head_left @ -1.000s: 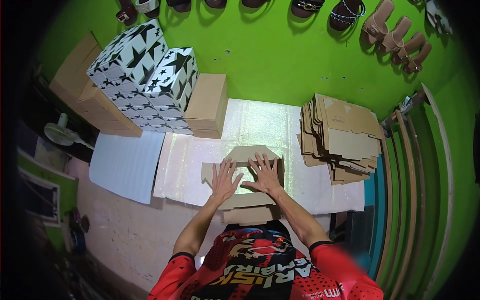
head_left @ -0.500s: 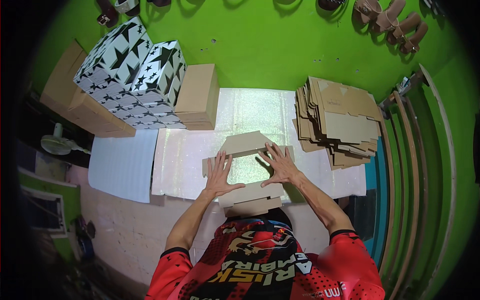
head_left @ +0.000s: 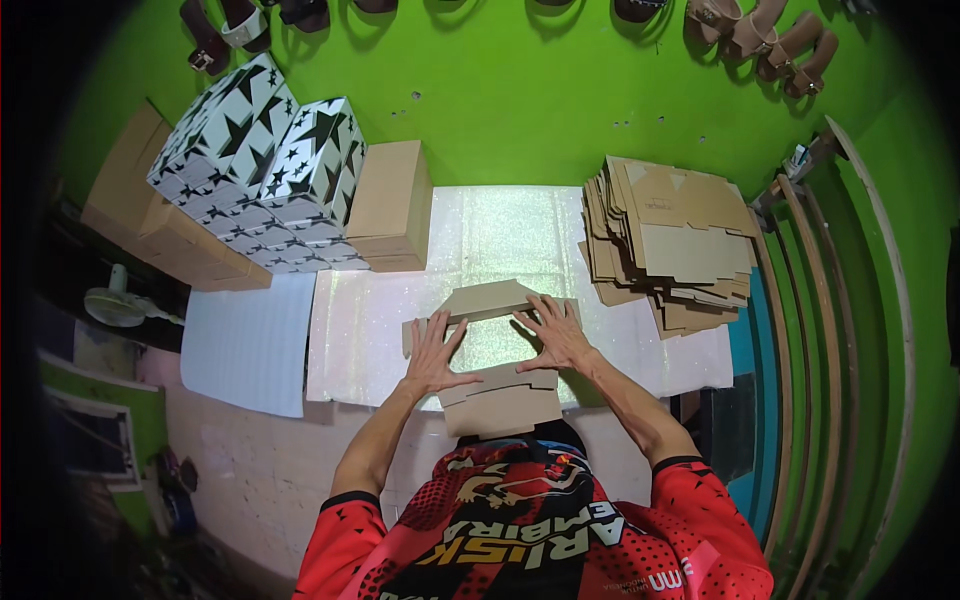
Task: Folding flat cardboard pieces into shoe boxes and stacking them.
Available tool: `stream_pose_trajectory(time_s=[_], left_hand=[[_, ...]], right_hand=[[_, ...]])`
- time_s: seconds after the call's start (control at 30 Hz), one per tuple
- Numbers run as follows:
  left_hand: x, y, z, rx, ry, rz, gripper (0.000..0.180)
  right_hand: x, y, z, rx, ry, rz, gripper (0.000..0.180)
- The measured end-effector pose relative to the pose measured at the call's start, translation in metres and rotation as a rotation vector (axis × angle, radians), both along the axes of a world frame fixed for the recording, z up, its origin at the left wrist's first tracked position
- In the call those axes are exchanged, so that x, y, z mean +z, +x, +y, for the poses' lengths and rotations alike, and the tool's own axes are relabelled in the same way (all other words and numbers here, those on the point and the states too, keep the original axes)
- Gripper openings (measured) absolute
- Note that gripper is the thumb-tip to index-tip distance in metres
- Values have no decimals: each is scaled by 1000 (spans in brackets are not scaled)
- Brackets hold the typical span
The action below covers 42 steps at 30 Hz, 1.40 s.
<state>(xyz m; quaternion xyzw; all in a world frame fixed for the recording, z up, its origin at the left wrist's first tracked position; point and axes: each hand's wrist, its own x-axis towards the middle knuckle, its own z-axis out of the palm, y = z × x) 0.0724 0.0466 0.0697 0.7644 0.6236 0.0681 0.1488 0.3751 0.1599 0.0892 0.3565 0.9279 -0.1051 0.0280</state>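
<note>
A flat brown cardboard box blank (head_left: pixel 490 300) lies on the glittery white mat (head_left: pixel 500 240) in front of me, its far and near flaps folded up. My left hand (head_left: pixel 437 352) presses on the blank's left side, fingers spread. My right hand (head_left: pixel 556 335) presses the right side, fingers spread toward the raised far flap. The near flap (head_left: pixel 500 405) stands up close to my chest. Neither hand grips anything; both lie flat on the cardboard.
A tall pile of flat cardboard blanks (head_left: pixel 670 240) sits to the right. To the left stand finished plain brown boxes (head_left: pixel 392 205) and star-printed black and white boxes (head_left: pixel 265 170). A white sheet (head_left: pixel 250 345) lies left of the mat. Sandals (head_left: pixel 770 40) hang on the green wall.
The far flap has risen higher off the mat. Both hands have slid apart along the blank's sides, and the near flap now stands up by my chest.
</note>
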Motion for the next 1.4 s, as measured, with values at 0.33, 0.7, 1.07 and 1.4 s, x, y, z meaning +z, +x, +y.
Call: stream_pose_trajectory(time_s=[0.33, 0.7, 1.07, 1.4], left_hand=[[-21, -6, -71, 671, 420, -258, 99], [-28, -5, -82, 686, 117, -740, 70], [-5, 0, -78, 448, 74, -601, 67], [-30, -13, -77, 874, 80, -650, 100]], right_hand=[[2, 29, -56, -744, 41, 784, 90], [-25, 38, -60, -706, -360, 918, 81], [1, 39, -55, -514, -371, 845, 75], [-18, 77, -95, -361, 164, 541, 82]])
